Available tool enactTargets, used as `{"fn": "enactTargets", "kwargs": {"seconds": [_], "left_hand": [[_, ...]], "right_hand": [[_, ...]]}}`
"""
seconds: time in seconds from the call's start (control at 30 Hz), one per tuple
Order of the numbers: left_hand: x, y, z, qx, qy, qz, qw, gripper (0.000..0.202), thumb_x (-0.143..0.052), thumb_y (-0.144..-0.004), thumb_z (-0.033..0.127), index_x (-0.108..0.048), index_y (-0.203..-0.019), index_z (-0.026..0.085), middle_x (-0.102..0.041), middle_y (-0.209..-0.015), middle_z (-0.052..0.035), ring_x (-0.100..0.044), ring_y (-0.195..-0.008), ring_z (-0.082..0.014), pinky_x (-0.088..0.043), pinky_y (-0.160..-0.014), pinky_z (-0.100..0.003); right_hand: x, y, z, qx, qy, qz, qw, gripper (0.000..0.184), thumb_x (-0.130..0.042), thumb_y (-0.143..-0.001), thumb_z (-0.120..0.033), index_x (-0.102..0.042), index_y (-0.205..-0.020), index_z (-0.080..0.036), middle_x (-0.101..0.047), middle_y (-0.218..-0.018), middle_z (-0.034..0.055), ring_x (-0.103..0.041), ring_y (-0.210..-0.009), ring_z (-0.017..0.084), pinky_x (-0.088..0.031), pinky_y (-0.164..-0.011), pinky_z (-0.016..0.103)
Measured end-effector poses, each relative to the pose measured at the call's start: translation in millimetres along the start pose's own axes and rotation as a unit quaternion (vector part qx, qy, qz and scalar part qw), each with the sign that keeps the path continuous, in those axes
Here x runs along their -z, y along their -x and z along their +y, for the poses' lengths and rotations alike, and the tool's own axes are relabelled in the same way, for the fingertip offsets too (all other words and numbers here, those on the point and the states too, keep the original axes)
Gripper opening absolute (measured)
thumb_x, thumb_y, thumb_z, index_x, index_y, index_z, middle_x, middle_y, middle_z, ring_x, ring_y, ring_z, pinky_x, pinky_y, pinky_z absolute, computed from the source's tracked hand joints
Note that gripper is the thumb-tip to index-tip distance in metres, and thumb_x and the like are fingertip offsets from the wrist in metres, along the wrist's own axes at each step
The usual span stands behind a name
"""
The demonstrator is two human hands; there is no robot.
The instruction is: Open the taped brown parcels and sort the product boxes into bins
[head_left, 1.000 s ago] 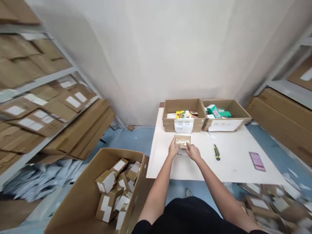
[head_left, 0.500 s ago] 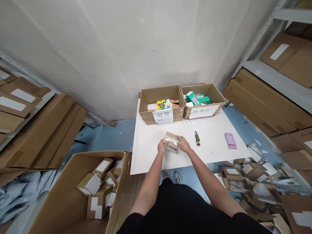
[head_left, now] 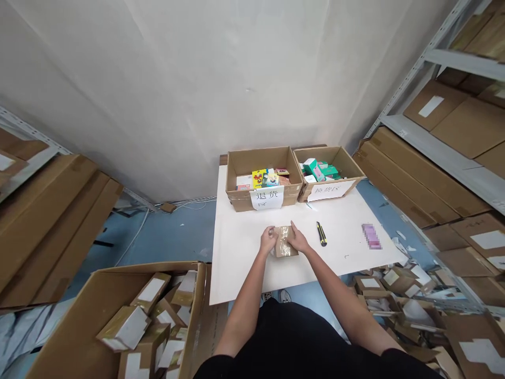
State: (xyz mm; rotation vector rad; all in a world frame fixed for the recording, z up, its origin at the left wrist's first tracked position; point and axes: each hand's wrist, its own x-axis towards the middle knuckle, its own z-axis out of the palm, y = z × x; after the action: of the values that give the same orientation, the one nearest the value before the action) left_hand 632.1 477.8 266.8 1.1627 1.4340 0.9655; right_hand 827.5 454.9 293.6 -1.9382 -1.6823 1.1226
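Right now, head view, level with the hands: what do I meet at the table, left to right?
Left hand → taped brown box → right hand → yellow-and-black cutter → pixelated pink rectangle.

Light bright enough, even, neutral to cool, seemingly from overhead. Worktop the palest patch, near white. Wall a flat grey, soft shadow low down behind the open boxes. Streaks of glare on the taped small box in my hands. Large carton at lower left darkens inside; my black shirt swallows detail. Wide lens bends the view: shelving leans outward, carton stretched towards the bottom corner. Middle fairly sharp, though I find the writing on the right-hand label smeared; grey bags at lower left soft. Purple oblong on the worktop broken into pixel blocks
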Motion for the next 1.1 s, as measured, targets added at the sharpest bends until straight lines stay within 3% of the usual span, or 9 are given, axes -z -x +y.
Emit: {"fn": "enactTargets", "kwargs": {"seconds": [0.1, 0.2, 0.4, 0.6, 0.73, 0.8, 0.87, 0.97, 1.1], "left_hand": [[-0.7, 1.5, 5.8, -0.085, 0.031, 0.037, 0.995, 0.026, -0.063, -0.096, 0.042, -0.077, -0.098, 0.020, -0.071, -0.128, -0.0117, -0.065, -0.124, -0.0246, -0.049, -0.113, -0.040], [-7.1, 6.5, -2.1, -0.084, 0.018, 0.039, 0.996, 0.021, -0.062, -0.095, 0.033, -0.077, -0.100, 0.020, -0.067, -0.134, -0.0118, -0.061, -0.131, -0.0254, -0.049, -0.114, -0.040], [-7.0, 1.5, -32.2, -0.025, -0.153, -0.105, 0.982, 0.045, -0.069, -0.082, 0.012, -0.072, -0.126, 0.022, -0.062, -0.144, -0.0112, -0.060, -0.135, -0.0261, -0.048, -0.117, -0.040], [13.7, -61.8, -6.2, -0.046, -0.343, -0.166, 0.924, 0.080, -0.083, -0.076, 0.020, -0.053, -0.150, 0.023, -0.034, -0.171, -0.0145, -0.028, -0.159, -0.0326, -0.031, -0.128, -0.045], [14.2, -99.9, 10.3, -0.063, -0.460, -0.266, 0.845, 0.119, -0.097, -0.064, 0.036, -0.032, -0.163, 0.025, -0.013, -0.177, -0.0164, -0.009, -0.164, -0.0343, -0.026, -0.129, -0.044], [11.3, -106.3, 9.2, -0.059, -0.479, -0.286, 0.828, 0.131, -0.097, -0.064, 0.040, -0.018, -0.168, 0.025, -0.008, -0.178, -0.0168, -0.009, -0.164, -0.0330, -0.028, -0.128, -0.042], [6.1, -102.0, 4.0, -0.037, -0.481, -0.275, 0.832, 0.131, -0.093, -0.070, 0.040, -0.010, -0.169, 0.024, -0.006, -0.178, -0.0165, -0.014, -0.163, -0.0327, -0.031, -0.126, -0.041], [-10.6, -79.6, -4.9, -0.007, -0.477, -0.244, 0.844, 0.127, -0.087, -0.077, 0.039, -0.003, -0.170, 0.022, -0.002, -0.178, -0.0159, -0.019, -0.162, -0.0336, -0.036, -0.123, -0.042], [-49.3, -42.6, -9.2, 0.022, -0.477, -0.243, 0.844, 0.128, -0.083, -0.080, 0.044, 0.005, -0.170, 0.026, 0.005, -0.178, -0.0119, -0.026, -0.160, -0.0355, -0.046, -0.116, -0.045]], "right_hand": [[5.9, -0.1, 1.7, 0.053, 0.058, 0.050, 0.996, 0.075, -0.063, -0.086, -0.022, -0.047, -0.159, -0.027, -0.066, -0.137, 0.0079, -0.063, -0.125, 0.026, -0.048, -0.109, 0.037], [-1.5, 2.2, 8.9, 0.040, 0.091, 0.055, 0.994, 0.065, -0.058, -0.088, -0.015, -0.055, -0.152, -0.023, -0.062, -0.146, 0.0096, -0.059, -0.132, 0.024, -0.045, -0.113, 0.035], [-23.2, -0.9, 20.7, -0.070, 0.156, -0.078, 0.982, 0.070, -0.060, -0.087, -0.008, -0.053, -0.155, -0.021, -0.058, -0.151, 0.0150, -0.059, -0.136, 0.028, -0.046, -0.113, 0.037], [-5.3, -11.3, 11.5, -0.041, 0.162, -0.009, 0.986, 0.072, -0.061, -0.093, -0.015, -0.043, -0.162, -0.024, -0.032, -0.171, 0.0165, -0.040, -0.153, 0.031, -0.038, -0.120, 0.042], [30.0, -20.3, 15.0, 0.007, 0.139, 0.040, 0.990, 0.067, -0.056, -0.097, -0.020, -0.042, -0.162, -0.024, -0.029, -0.172, 0.0126, -0.031, -0.157, 0.027, -0.033, -0.123, 0.041], [52.6, -22.8, 31.4, 0.010, 0.133, 0.056, 0.989, 0.066, -0.055, -0.098, -0.021, -0.043, -0.162, -0.024, -0.030, -0.172, 0.0117, -0.030, -0.157, 0.026, -0.032, -0.124, 0.042], [75.2, -22.9, 57.5, -0.009, 0.130, 0.066, 0.989, 0.065, -0.055, -0.097, -0.022, -0.044, -0.161, -0.023, -0.032, -0.171, 0.0118, -0.030, -0.157, 0.027, -0.031, -0.124, 0.043], [104.1, -22.0, 105.9, -0.073, 0.123, 0.065, 0.988, 0.066, -0.057, -0.096, -0.021, -0.044, -0.161, -0.020, -0.034, -0.169, 0.0149, -0.036, -0.154, 0.029, -0.033, -0.123, 0.041], [127.4, -29.5, 164.3, -0.135, 0.107, 0.037, 0.984, 0.065, -0.058, -0.096, -0.021, -0.045, -0.160, -0.018, -0.041, -0.165, 0.0166, -0.047, -0.147, 0.028, -0.038, -0.118, 0.036]]}}
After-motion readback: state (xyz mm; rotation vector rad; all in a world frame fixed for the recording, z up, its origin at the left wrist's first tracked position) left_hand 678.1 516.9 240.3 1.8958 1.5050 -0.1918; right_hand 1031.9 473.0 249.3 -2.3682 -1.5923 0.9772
